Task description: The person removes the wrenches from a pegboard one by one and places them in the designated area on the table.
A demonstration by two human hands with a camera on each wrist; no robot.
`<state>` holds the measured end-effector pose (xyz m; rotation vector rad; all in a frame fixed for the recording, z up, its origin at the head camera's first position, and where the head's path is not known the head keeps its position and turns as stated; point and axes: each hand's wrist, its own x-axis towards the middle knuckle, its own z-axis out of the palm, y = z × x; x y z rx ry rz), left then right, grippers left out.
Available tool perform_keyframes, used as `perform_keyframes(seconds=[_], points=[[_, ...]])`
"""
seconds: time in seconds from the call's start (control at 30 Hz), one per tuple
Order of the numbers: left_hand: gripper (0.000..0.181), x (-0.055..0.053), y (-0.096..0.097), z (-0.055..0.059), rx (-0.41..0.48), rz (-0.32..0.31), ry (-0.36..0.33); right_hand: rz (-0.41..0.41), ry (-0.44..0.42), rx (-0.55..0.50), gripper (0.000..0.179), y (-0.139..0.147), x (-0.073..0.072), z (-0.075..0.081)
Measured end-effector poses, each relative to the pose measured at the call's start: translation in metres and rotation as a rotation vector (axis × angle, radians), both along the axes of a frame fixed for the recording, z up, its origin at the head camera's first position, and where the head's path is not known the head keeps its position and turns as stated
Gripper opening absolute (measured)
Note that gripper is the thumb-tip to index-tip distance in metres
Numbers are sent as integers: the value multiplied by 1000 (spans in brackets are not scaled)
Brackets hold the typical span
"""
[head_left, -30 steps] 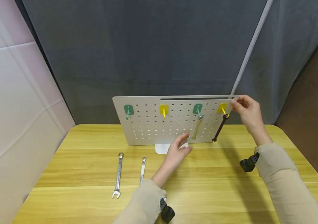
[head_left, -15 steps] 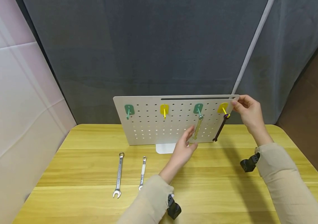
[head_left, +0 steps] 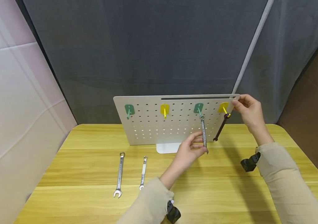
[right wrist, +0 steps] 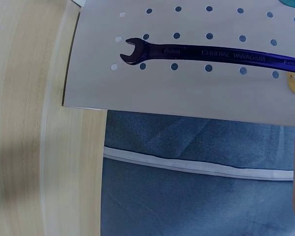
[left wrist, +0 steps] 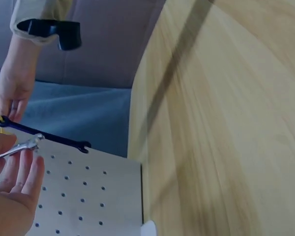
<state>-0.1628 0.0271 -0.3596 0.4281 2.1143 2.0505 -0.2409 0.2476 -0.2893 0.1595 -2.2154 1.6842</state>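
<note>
My left hand (head_left: 188,152) pinches the lower end of a silver combination wrench (head_left: 203,130) between thumb and fingers. Its ring end is at the right-hand green hook (head_left: 198,109) of a white pegboard (head_left: 145,127). In the left wrist view, thumb and fingertips lie on either side of the wrench (left wrist: 25,144). My right hand (head_left: 250,113) grips the board's upper right corner, thumb in front. Beside it a dark purple wrench (head_left: 221,128) hangs from the right-hand yellow hook (head_left: 223,107); the right wrist view shows its open jaw end close against the board.
Two more silver wrenches, a larger one (head_left: 119,174) and a smaller one (head_left: 143,172), lie on the wooden table (head_left: 80,168) left of my left arm. A green hook (head_left: 129,110) and a yellow hook (head_left: 164,110) on the board's left half hold nothing. Grey curtain (head_left: 147,46) hangs behind.
My left hand has moved right to the silver wrench on the green hook and taken hold of it; its lower end has swung out from the board. The right hand stays put.
</note>
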Motion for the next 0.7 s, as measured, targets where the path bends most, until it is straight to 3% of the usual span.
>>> perform_keyframes(seconds=[0.4, 0.7], points=[[41, 9, 1, 12, 166, -26, -113, -10, 3, 2, 14, -1, 0, 0], [41, 11, -1, 18, 229, -54, -164, 0, 13, -7, 13, -1, 0, -1]])
